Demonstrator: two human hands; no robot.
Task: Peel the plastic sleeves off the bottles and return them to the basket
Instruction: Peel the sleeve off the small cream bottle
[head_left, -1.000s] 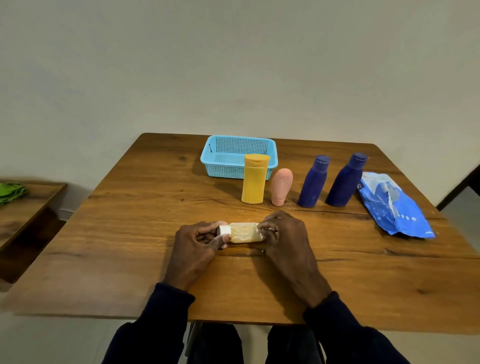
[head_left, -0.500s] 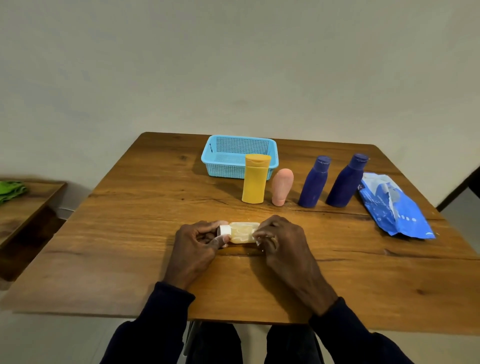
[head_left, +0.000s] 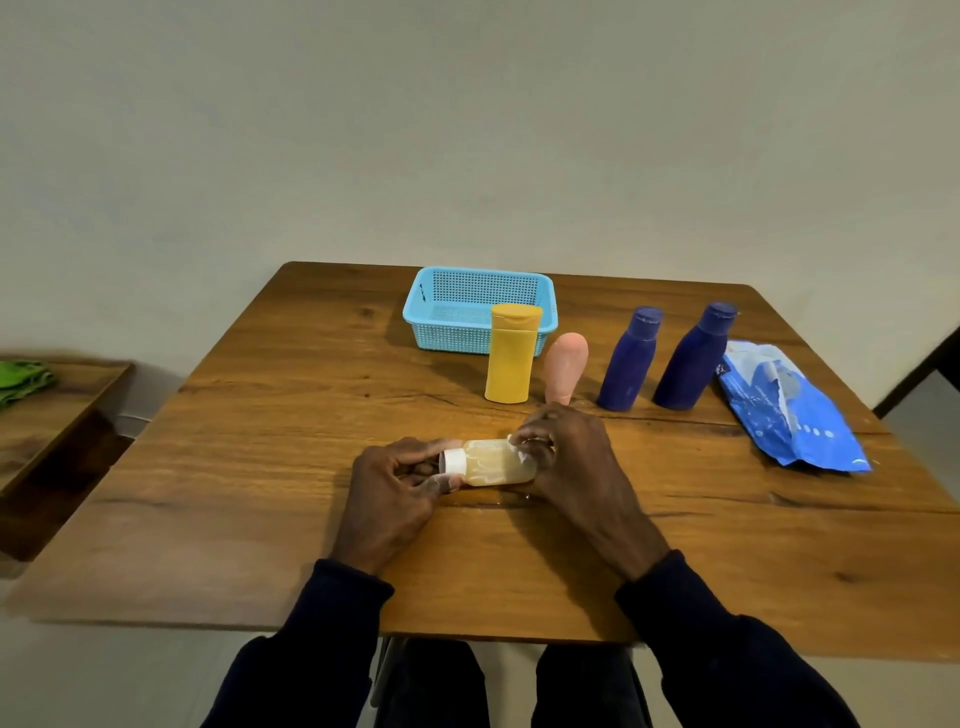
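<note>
Left hand (head_left: 395, 488) is gripping the pale bottle (head_left: 491, 461) by its cap, at 6 o'clock on the counter (head_left: 260, 467) | right hand (head_left: 566, 462) is seemingly pinching the sleeve edge (head_left: 519, 448) | best peeling steadily toward 9 o'clock, cap braced

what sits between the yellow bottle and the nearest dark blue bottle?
Head view: only the pink bottle stands between the yellow bottle and that dark blue bottle.
</note>
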